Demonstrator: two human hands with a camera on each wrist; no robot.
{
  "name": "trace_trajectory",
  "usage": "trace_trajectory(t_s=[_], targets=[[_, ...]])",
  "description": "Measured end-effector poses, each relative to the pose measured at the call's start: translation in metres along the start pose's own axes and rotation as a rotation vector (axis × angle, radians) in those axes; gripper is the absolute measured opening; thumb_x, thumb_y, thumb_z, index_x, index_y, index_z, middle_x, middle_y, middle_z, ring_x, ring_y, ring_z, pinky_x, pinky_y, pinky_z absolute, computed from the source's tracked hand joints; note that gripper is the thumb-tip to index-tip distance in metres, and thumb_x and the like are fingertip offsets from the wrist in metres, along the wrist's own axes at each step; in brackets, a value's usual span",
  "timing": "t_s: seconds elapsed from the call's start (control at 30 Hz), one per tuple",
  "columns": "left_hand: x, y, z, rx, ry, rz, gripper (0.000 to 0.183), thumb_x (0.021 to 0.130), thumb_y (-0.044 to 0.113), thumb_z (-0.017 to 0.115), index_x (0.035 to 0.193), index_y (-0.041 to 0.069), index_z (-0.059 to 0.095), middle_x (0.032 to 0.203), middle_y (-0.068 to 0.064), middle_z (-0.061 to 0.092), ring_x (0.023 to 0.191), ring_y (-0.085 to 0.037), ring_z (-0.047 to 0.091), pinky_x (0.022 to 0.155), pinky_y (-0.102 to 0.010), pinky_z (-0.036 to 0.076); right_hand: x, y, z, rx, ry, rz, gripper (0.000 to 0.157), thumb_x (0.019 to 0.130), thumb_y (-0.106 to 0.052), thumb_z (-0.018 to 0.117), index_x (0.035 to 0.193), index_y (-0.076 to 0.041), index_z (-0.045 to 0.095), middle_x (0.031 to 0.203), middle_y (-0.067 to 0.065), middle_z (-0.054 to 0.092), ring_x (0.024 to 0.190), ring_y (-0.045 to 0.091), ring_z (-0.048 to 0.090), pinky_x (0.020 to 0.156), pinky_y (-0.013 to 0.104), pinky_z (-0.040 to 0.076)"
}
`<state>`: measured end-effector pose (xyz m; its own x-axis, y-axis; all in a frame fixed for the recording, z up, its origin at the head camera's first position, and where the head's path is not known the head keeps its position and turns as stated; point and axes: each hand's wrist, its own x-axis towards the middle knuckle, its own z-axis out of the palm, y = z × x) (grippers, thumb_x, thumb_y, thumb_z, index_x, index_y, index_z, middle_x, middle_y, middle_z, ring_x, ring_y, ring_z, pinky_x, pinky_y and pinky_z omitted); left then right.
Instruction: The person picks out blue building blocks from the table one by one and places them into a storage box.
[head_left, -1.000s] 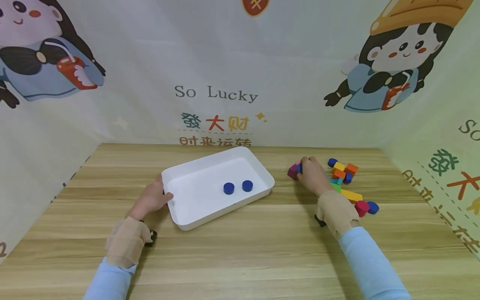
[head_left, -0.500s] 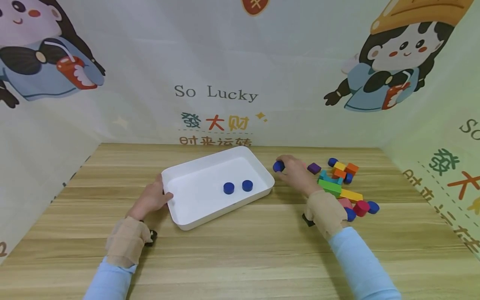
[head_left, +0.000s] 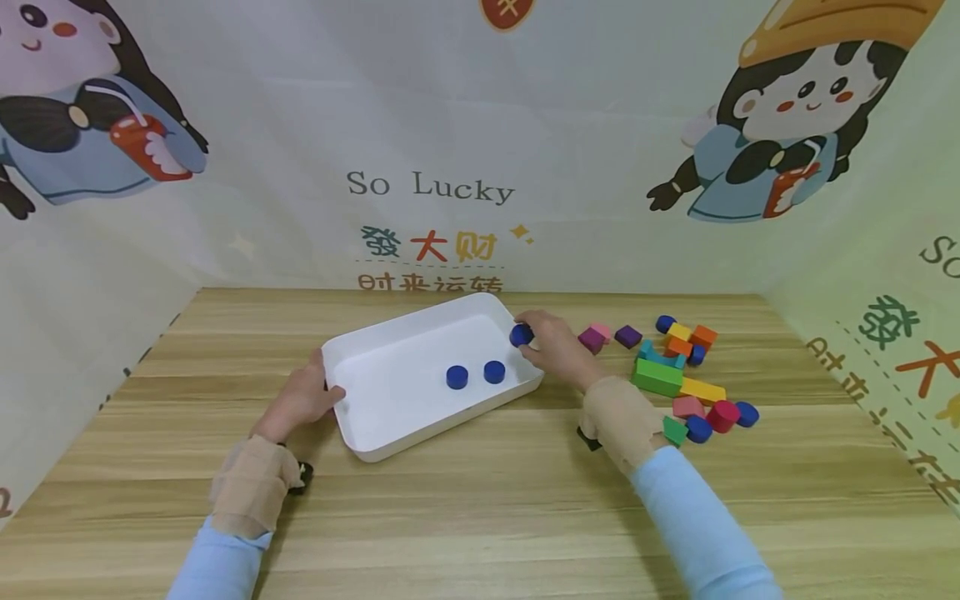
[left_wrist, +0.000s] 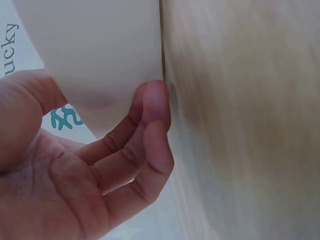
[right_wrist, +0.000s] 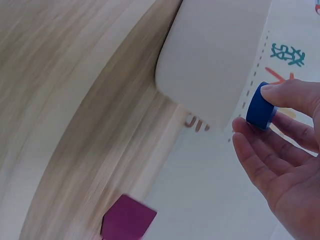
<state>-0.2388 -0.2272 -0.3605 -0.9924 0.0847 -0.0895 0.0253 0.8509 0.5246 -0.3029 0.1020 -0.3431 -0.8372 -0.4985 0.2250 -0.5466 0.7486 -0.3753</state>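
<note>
A white tray (head_left: 405,437) lies slanted on the wooden table with two blue round blocks (head_left: 457,377) inside. My left hand (head_left: 296,400) grips its left end. In the left wrist view the thumb goes over the rim, and the fingers (left_wrist: 157,102) bend against the outer wall near the tabletop. Over the tray's right end, my right hand (head_left: 558,350) pinches another blue round block (right_wrist: 261,107) between thumb and fingers. The right wrist view shows this block raised beside the tray's corner.
Right of the tray are a magenta block (head_left: 591,339), a pink one behind it and a purple block (head_left: 628,337). Farther right lies a loose cluster with a green block (head_left: 658,377), a yellow block (head_left: 703,390), a red cylinder (head_left: 723,416) and more blue rounds. A printed cloth stands behind.
My right hand has lifted the blue round block from beside the magenta block and carried it left to the tray's right end. The left hand and tray have stayed put.
</note>
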Motion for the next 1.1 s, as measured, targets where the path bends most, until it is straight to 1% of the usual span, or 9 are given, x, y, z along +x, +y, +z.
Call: trace_trajectory(t_s=[0.17,0.4,0.57,0.73,0.9,1.1], targets=[[0.001,-0.001,0.001,0.000,-0.015,-0.017,0.064,0.084,0.005,0.049,0.126,-0.024,0.010,0.094,-0.036,0.051,0.070,-0.030,0.050,0.062,-0.034,0.043,0.007,-0.006,0.005,-0.007,-0.044,0.003,0.038,0.081,-0.004,0.061,0.115,0.008,0.050,0.113,0.022,0.054,0.103,0.030,0.054,0.090,0.036,0.043],[0.001,-0.002,0.001,0.003,0.013,-0.001,0.061,0.082,0.006,0.050,0.122,-0.023,0.015,0.082,-0.030,0.054,0.066,-0.029,0.050,0.056,-0.031,0.040,0.016,-0.013,0.011,0.008,-0.118,0.071,0.039,0.084,-0.007,0.058,0.119,0.007,0.048,0.119,0.020,0.052,0.108,0.028,0.051,0.093,0.036,0.040],[0.001,-0.002,0.001,0.002,0.015,0.001,0.061,0.082,0.006,0.050,0.123,-0.023,0.015,0.085,-0.032,0.053,0.067,-0.030,0.050,0.057,-0.032,0.041,0.020,-0.018,0.015,-0.022,-0.114,0.049,0.038,0.084,-0.008,0.059,0.118,0.007,0.049,0.115,0.020,0.054,0.106,0.028,0.053,0.091,0.035,0.042],[0.000,-0.002,0.002,0.001,0.027,0.021,0.058,0.081,0.006,0.051,0.120,-0.023,0.018,0.083,-0.032,0.053,0.067,-0.031,0.051,0.057,-0.033,0.041,0.026,-0.025,0.019,-0.052,-0.114,0.014,0.038,0.083,-0.009,0.061,0.116,0.007,0.051,0.111,0.019,0.056,0.103,0.027,0.054,0.090,0.034,0.042],[0.001,-0.002,0.002,-0.002,0.022,0.008,0.059,0.082,0.006,0.051,0.121,-0.023,0.017,0.081,-0.030,0.054,0.065,-0.029,0.052,0.056,-0.031,0.041,0.033,-0.032,0.025,-0.060,-0.147,0.018,0.037,0.082,-0.008,0.061,0.115,0.006,0.052,0.110,0.018,0.057,0.102,0.026,0.055,0.088,0.033,0.043],[-0.001,-0.001,0.002,0.000,0.023,0.005,0.060,0.082,0.006,0.051,0.121,-0.023,0.016,0.083,-0.032,0.054,0.067,-0.030,0.051,0.057,-0.032,0.041,0.037,-0.038,0.031,-0.088,-0.167,-0.004,0.033,0.082,-0.007,0.061,0.112,0.006,0.054,0.104,0.017,0.059,0.096,0.023,0.057,0.082,0.031,0.046]])
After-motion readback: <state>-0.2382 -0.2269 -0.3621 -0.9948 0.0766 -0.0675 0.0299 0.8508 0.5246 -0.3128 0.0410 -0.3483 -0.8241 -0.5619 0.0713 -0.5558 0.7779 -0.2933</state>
